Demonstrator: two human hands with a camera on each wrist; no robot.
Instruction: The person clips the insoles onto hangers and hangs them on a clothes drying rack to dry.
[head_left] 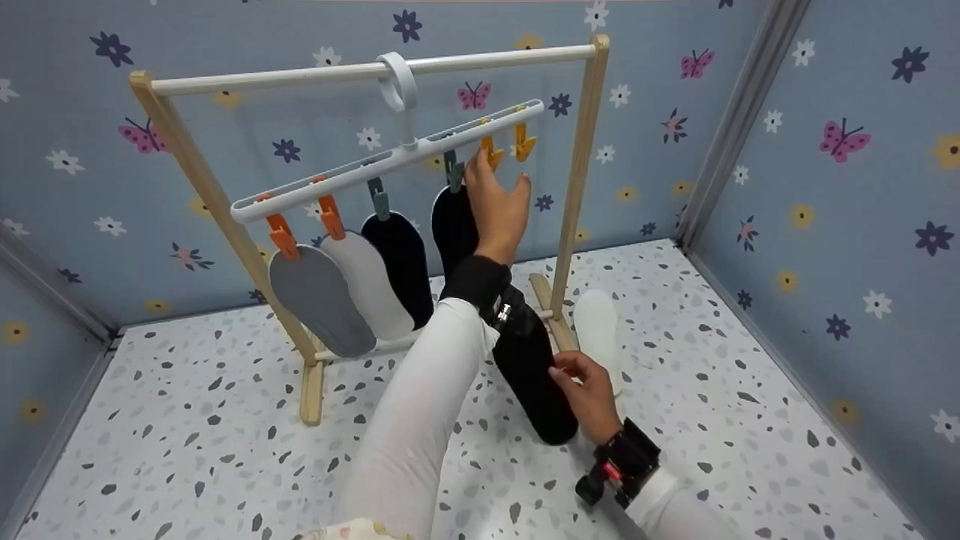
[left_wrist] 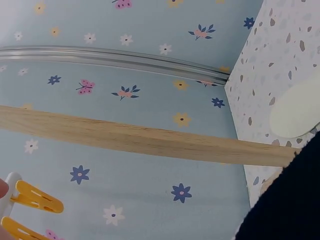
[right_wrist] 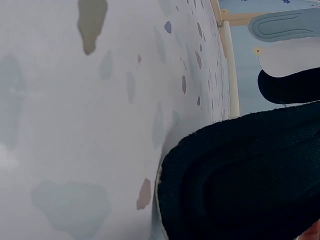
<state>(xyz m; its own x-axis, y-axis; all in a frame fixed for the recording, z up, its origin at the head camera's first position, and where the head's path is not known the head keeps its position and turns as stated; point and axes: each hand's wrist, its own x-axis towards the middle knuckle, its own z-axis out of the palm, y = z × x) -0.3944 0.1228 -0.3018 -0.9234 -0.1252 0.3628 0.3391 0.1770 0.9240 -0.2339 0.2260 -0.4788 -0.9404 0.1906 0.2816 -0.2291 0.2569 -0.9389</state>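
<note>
My left hand (head_left: 499,210) is raised to the white clip hanger (head_left: 337,180), its fingertips beside one yellow clip (head_left: 491,152) and its thumb spread apart from them. Another yellow clip (head_left: 523,144) hangs farther right with nothing in it. Lower down, my right hand (head_left: 592,394) pinches the edge of a black insole (head_left: 536,382), which slants above the floor; its rounded end fills much of the right wrist view (right_wrist: 240,175). Behind the left hand, a second black insole (head_left: 452,225) hangs from a green clip (head_left: 453,172), partly hidden by that hand and wrist.
Orange clips (head_left: 330,217) hold a grey insole (head_left: 319,300) and a white insole (head_left: 371,277); another green clip holds a black insole (head_left: 401,262). The hanger hooks onto a wooden-legged rack (head_left: 577,180). A pale insole (head_left: 598,322) lies on the speckled floor by its right foot.
</note>
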